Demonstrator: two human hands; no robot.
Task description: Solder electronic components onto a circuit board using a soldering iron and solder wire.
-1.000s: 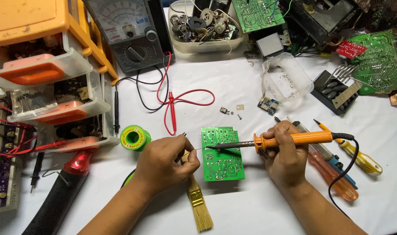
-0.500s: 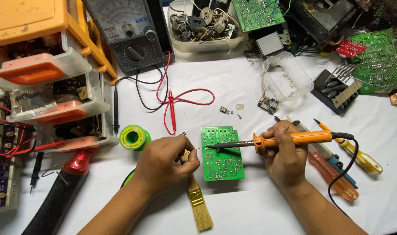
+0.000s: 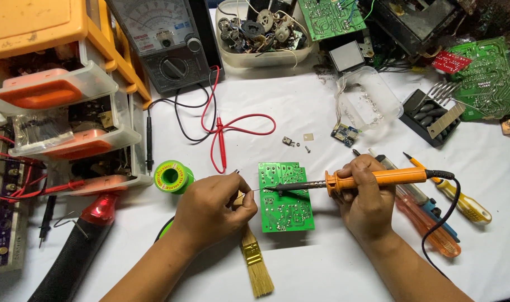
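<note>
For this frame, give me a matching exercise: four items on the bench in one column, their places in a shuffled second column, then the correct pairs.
Items
1. soldering iron
2. solder spool
3. brush
4. circuit board

Places
A. on the white table between the two hands
B. gripped in the right hand, tip on the board
C. left of the left hand, near the drawer unit
D. partly under the left hand, bristles pointing toward the person

Pairs: 1-B, 2-C, 3-D, 4-A
</note>
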